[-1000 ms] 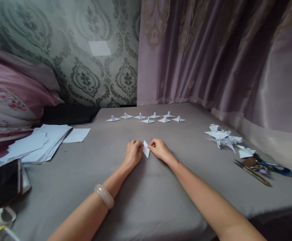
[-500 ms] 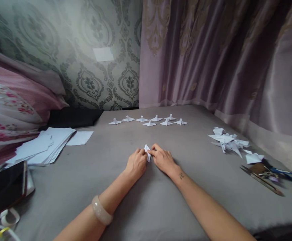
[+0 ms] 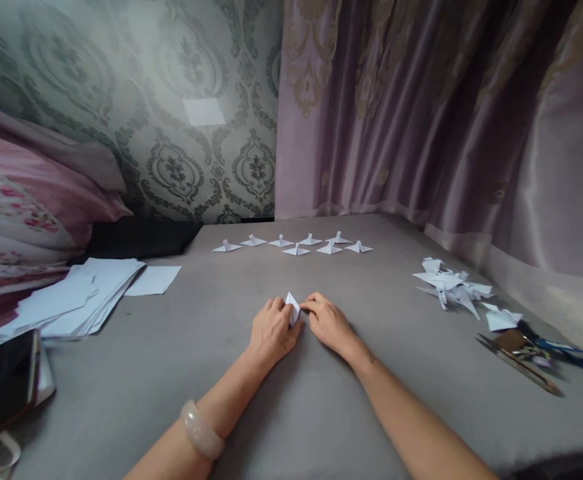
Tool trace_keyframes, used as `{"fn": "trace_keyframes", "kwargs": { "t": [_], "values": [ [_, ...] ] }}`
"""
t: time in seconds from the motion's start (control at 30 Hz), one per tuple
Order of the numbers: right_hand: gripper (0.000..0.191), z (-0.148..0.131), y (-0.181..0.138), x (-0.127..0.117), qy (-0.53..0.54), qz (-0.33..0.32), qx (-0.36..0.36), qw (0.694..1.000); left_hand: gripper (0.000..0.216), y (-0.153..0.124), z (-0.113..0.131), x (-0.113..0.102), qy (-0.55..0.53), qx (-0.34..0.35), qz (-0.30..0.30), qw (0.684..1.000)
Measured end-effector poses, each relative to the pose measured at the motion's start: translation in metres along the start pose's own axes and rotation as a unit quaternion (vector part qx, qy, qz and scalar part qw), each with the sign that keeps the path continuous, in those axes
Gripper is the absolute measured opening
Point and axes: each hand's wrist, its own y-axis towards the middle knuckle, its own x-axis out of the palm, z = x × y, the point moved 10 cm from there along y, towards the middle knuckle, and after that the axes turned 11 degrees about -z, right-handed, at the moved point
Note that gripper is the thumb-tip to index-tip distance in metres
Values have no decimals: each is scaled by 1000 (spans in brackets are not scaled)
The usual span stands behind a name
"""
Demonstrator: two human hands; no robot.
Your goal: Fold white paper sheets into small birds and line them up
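One folded paper (image 3: 294,306), grasped by left hand (image 3: 273,327), thumb now visible at near end; right hand (image 3: 327,325) at right edge, grip cannot be told. Paper stack (image 3: 109,287) mark illegible.

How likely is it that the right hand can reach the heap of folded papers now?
Probably yes: flat gray cloth lies between the right hand and the heap of folded papers. The left hand holds the small paper piece; the right seems not to grip it.
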Motion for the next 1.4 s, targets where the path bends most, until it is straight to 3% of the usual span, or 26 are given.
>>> {"fn": "trace_keyframes", "kwargs": {
  "t": [0.13,0.2,0.37,0.47,0.6,0.73,0.93,1.03,1.2,1.3,1.4],
  "values": [
    [39,1,2,4,77,13,-30,997,23,-1,-4,0,-31,10,2,999],
    [35,1,3,5,131,26,-37,990,20,-2,-16,-3,-152,-6,20,988],
    [19,16,6,7,256,70,21,964,22,-4,-58,1,-432,-96,54,895],
    [27,20,7,10,293,80,45,952,34,-3,-70,12,-542,-132,51,828],
    [46,13,8,17,400,51,43,914,40,-3,-63,24,-637,-136,35,758],
    [29,2,7,13,434,39,10,900,37,-5,-47,28,-674,-130,6,727],
    [29,8,6,14,431,6,34,902,46,-6,-45,18,-666,-123,6,736],
    [26,8,7,19,426,-25,35,904,37,-5,-48,21,-650,-124,-11,749],
    [27,24,9,20,386,10,65,920,34,-5,-54,29,-622,-145,-20,769],
    [20,26,8,15,337,31,49,940,31,-3,-54,25,-577,-118,-8,808],
    [15,16,6,10,249,31,16,968,27,-2,-51,17,-490,-78,6,868]
  ]
}}
